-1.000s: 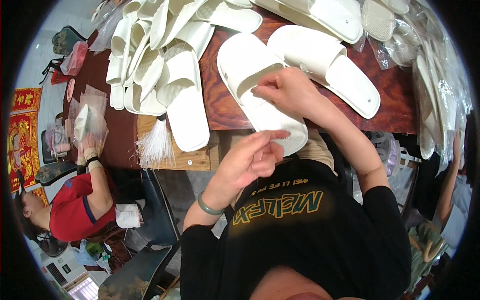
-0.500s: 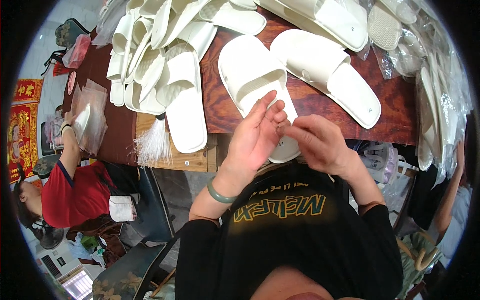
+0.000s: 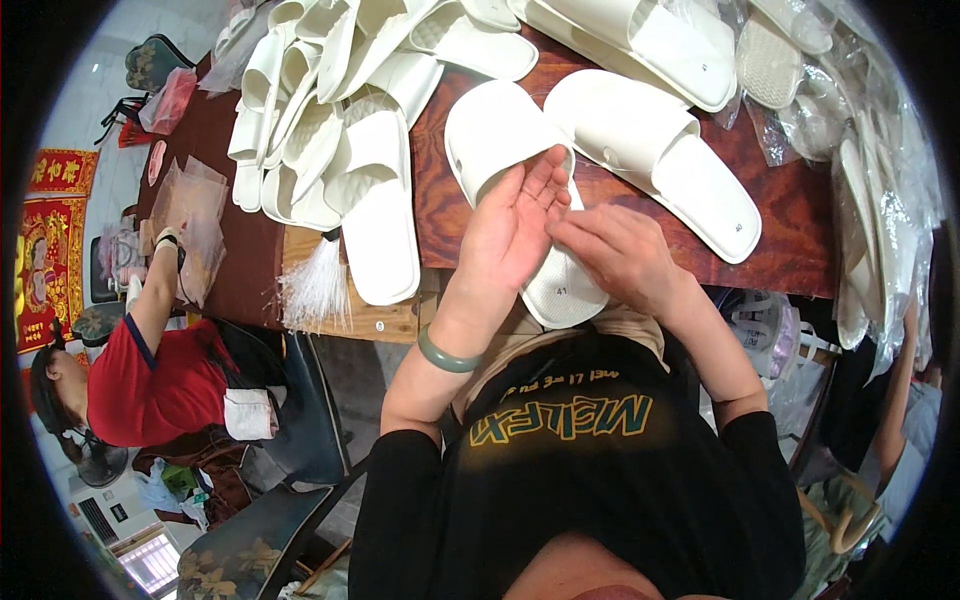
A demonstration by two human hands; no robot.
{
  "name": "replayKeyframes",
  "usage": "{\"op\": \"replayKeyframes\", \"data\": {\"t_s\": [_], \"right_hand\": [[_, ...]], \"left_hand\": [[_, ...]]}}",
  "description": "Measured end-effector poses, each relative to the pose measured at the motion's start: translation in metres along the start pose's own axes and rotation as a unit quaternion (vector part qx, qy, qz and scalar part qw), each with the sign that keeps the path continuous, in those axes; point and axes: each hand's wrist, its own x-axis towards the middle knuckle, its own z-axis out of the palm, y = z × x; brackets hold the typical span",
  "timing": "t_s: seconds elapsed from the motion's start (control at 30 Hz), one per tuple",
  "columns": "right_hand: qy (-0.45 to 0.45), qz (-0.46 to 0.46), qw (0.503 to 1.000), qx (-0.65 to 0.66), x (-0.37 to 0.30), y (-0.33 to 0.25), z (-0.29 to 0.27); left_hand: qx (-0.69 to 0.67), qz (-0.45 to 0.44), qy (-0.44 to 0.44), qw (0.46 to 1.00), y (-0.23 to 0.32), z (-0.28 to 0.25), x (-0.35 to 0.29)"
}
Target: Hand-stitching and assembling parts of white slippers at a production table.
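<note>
A white slide slipper (image 3: 497, 120) lies on the wooden table before me, its sole end toward my body. My left hand (image 3: 508, 225) is over its strap opening, palm turned up and fingers stretched out, slightly bent. Close against those fingers, my right hand (image 3: 622, 258) has thumb and forefinger pinched together above the slipper's footbed; whatever is in the pinch is too small to make out. The matching-looking white slipper (image 3: 640, 140) rests to the right, toe end against the first. A bundle of thin clear plastic strands (image 3: 318, 290) hangs at the table edge, left of my hands.
Several white slippers (image 3: 375, 200) are heaped at left, with another pair (image 3: 680, 55) at the far right. Plastic-wrapped slippers (image 3: 870, 230) crowd the right edge. A person in a red top (image 3: 150, 385) handles clear bags (image 3: 190, 225) at the left; another person's arm (image 3: 900, 390) shows at right.
My left fingers have straightened a little and moved slightly up and right, while my right hand has shifted slightly left. The person at left has moved an arm over the bags.
</note>
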Motion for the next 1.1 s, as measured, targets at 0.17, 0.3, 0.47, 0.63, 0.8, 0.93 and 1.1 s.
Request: {"op": "replayKeyframes", "data": {"t_s": [0.17, 0.3, 0.47, 0.63, 0.8, 0.93, 1.1], "right_hand": [[0.046, -0.017, 0.998, -0.04, 0.014, 0.015, 0.006], [0.032, 0.01, 0.999, -0.037, 0.016, 0.019, 0.005], [0.03, 0.04, 0.998, -0.024, 0.014, 0.023, 0.013], [0.041, 0.058, 0.997, -0.016, 0.016, 0.018, 0.014], [0.045, 0.102, 0.994, -0.009, 0.008, 0.025, 0.013], [0.065, 0.082, 0.994, -0.028, 0.013, 0.024, 0.016], [0.091, 0.09, 0.992, -0.021, 0.01, 0.022, 0.016]], "left_hand": [[0.173, 0.01, 0.04, 0.984, 0.001, 0.015, -0.024], [0.541, 0.003, 0.038, 0.84, 0.022, 0.041, -0.063], [0.874, 0.147, 0.165, 0.433, 0.069, 0.066, -0.036], [0.923, 0.118, 0.225, 0.291, 0.105, 0.054, 0.006], [0.866, 0.021, 0.166, 0.47, 0.104, 0.044, -0.007], [0.82, 0.119, 0.213, 0.518, 0.1, 0.044, -0.016], [0.849, 0.093, 0.156, 0.496, 0.1, 0.039, -0.042]]}}
